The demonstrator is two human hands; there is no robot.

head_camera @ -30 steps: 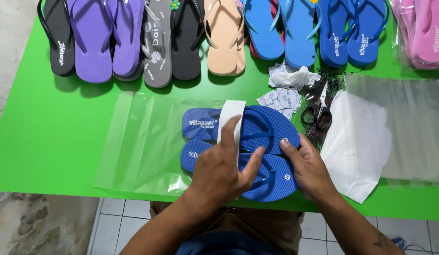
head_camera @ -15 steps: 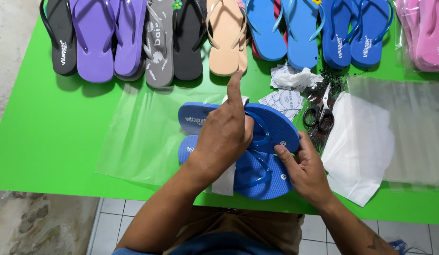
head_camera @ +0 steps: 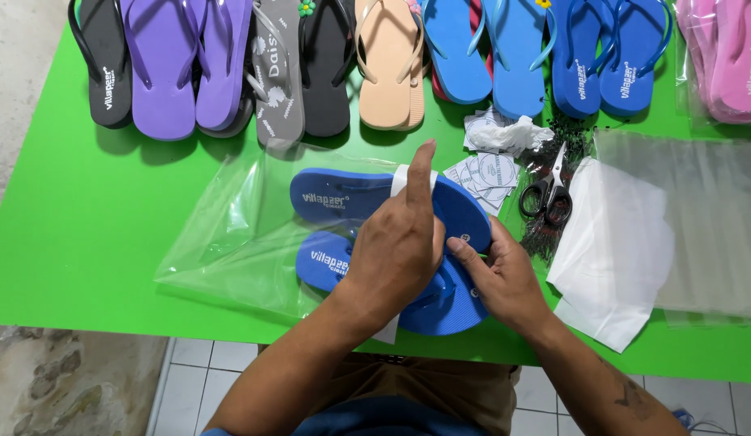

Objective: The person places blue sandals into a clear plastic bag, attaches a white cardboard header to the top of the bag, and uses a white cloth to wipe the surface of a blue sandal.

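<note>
Green table: left hand pressed flat, steadying blue flip-flops; right hand pinched their paper band.

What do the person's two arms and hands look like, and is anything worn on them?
Both forearms are bare: no sleeves, gloves, watch or rings are visible. The left hand and the right hand are bare too. The right forearm carries a small dark tattoo-like marking near the lower edge of the view. No cables or straps show.

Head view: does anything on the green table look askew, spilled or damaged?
Mostly tidy. Only the scattered dark tag fasteners around the black-handled scissors and a crumpled white paper scrap look messy; nothing looks damaged.
</note>
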